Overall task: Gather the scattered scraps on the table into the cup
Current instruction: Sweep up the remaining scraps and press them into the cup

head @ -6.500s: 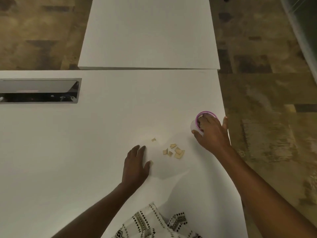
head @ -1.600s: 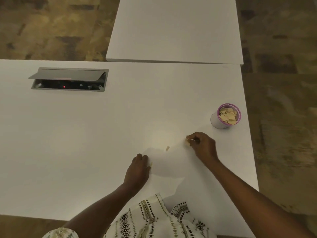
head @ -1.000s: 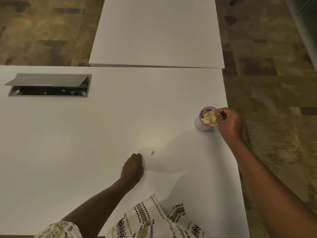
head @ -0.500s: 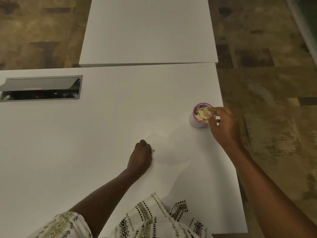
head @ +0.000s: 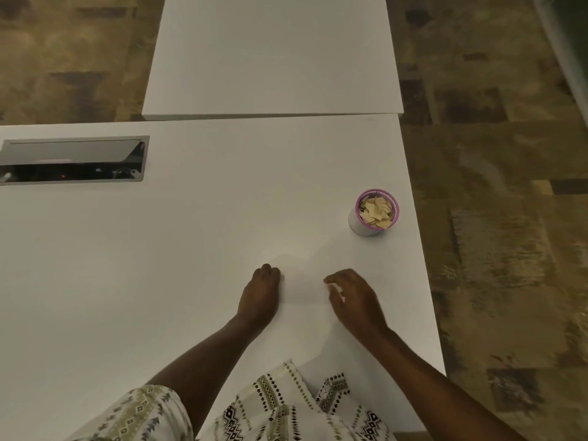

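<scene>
Pink-rimmed, your cup [head: 375, 214] of tan scraps [head: 376, 210] stands right of centre, above your half-open, empty right hand [head: 353, 299]. Your left hand [head: 261, 296] is curled; whether it holds anything I cannot tell.

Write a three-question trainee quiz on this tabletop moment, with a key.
1. True or false: the cup lies tipped on its side.
2. Which of the hands is nearer the cup? A) left hand B) right hand
3. Fill in: the cup's rim is coloured ____.

Key: 1 false, it stands upright with scraps filling it. 2 B. 3 pink.
</scene>
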